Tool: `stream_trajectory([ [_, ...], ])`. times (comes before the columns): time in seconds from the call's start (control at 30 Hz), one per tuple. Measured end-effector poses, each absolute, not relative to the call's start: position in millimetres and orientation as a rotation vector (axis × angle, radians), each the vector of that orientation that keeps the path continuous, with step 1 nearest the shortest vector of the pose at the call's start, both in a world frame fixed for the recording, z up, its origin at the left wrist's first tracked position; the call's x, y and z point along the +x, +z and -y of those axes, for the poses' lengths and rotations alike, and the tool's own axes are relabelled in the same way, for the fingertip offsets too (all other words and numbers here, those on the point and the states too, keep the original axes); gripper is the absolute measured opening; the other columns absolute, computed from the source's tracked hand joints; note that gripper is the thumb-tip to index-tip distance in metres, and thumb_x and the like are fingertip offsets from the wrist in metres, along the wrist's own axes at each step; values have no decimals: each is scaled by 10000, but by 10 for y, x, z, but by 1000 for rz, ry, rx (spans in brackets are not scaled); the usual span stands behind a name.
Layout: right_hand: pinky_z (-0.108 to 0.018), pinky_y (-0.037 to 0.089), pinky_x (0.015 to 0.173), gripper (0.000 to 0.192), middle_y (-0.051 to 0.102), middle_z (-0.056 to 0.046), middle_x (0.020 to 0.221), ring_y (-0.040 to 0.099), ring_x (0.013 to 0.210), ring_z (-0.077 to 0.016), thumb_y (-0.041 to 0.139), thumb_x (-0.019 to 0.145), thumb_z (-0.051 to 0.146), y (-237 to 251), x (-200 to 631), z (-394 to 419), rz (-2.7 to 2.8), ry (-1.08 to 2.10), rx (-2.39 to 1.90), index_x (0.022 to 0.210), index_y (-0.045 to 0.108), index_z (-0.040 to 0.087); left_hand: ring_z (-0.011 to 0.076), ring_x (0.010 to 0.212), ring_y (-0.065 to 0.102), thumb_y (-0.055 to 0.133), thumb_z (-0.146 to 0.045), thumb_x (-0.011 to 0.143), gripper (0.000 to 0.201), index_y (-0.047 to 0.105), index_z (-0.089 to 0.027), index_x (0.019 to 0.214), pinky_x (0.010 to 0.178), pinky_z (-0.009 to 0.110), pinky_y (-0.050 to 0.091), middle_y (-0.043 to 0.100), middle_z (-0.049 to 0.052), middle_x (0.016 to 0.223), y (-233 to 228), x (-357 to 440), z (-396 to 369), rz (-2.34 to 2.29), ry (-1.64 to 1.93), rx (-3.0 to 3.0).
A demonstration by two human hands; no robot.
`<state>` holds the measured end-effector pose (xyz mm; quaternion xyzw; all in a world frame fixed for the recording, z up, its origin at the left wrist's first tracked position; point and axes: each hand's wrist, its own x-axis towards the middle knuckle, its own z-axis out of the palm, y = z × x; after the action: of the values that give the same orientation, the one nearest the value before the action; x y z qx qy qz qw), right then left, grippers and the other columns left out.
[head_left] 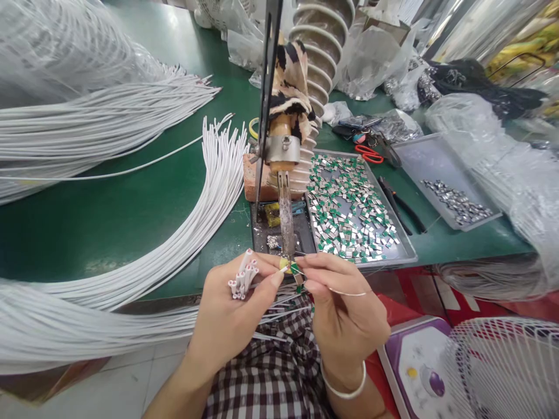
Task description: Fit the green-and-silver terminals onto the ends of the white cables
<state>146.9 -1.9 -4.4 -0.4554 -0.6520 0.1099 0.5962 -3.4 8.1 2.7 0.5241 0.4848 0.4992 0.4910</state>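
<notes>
My left hand grips a small bundle of white cables, their cut ends sticking up between the fingers. One cable end reaches across to the tip of a fixed soldering iron that points down at the table edge. My right hand pinches a small green chip at that tip and holds a thin solder wire. Both hands meet right under the iron.
A metal tray full of several green and silver chips lies right of the iron. Long white cable bundles curve over the green table. Pliers, red scissors, a second tray and a white fan sit to the right.
</notes>
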Motion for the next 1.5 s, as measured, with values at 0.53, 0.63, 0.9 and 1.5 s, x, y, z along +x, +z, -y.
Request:
stream_trajectory([
  [0.53, -308, 634, 824, 179, 768, -50, 971, 742, 930, -162, 642, 916, 64, 32, 1457, 3, 1556, 243, -1010, 1010, 731, 188, 76, 804, 723, 675, -124, 879, 197, 714, -257, 739, 759, 134, 536, 784, -92, 873, 15, -54, -84, -1132, 1234, 1154],
  [0.63, -313, 599, 792, 172, 725, -50, 941, 709, 915, -163, 580, 955, 107, -10, 1488, 26, 1524, 401, -982, 1009, 723, 188, 81, 797, 716, 676, -117, 875, 188, 709, -247, 742, 748, 142, 529, 786, -80, 876, -6, -53, -63, -1151, 1239, 1160],
  [0.9, -231, 480, 601, 180, 665, 36, 683, 596, 612, -92, 586, 957, 134, -11, 1507, -10, 1569, 477, -1277, 803, 657, 195, 85, 820, 619, 653, -128, 892, 151, 675, -233, 786, 756, 171, 459, 678, -49, 911, -20, -34, -106, -1144, 1130, 1447],
  [1.5, -304, 657, 803, 276, 789, -21, 973, 757, 896, -154, 657, 906, 40, -74, 1437, -19, 1555, 91, -1052, 1081, 745, 236, 83, 729, 627, 683, -97, 855, 199, 676, -225, 703, 695, 152, 490, 676, -61, 756, 29, -58, -196, -949, 1198, 1108],
])
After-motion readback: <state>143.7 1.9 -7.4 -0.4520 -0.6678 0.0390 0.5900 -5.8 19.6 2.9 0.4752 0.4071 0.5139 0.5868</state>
